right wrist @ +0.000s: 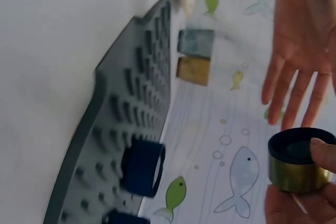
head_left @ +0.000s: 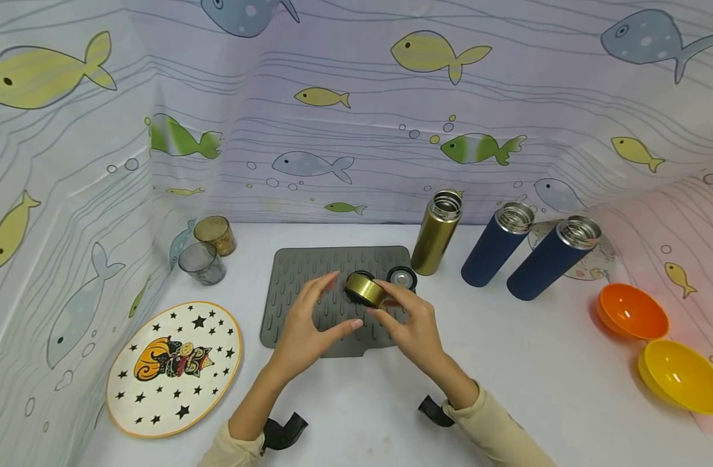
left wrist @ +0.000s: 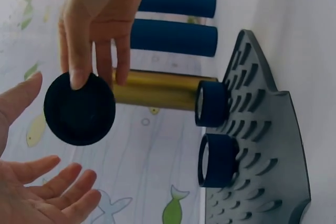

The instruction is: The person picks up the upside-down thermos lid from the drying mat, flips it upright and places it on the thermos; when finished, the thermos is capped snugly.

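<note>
My right hand [head_left: 411, 327] pinches a gold flask lid [head_left: 364, 290] by its side, above the grey ridged mat. Its black underside [left wrist: 79, 111] faces the left wrist camera. The left hand [head_left: 309, 327] is held to the left of the lid, fingers extended and apart, touching nothing. In the right wrist view the left palm [right wrist: 302, 40] shows beyond the lid. Two navy lids [left wrist: 211, 103] stand on the mat [head_left: 298, 292]; in the head view one is partly hidden behind the gold lid. An uncapped gold flask [head_left: 435, 237] stands just behind the mat's right corner.
Two uncapped navy flasks [head_left: 496, 246] stand at the back right, before a patterned plate [head_left: 595, 259]. Orange [head_left: 630, 311] and yellow bowls [head_left: 683, 376] sit at the right edge. On the left are two tumblers [head_left: 203, 264] and an oval cat plate [head_left: 172, 415].
</note>
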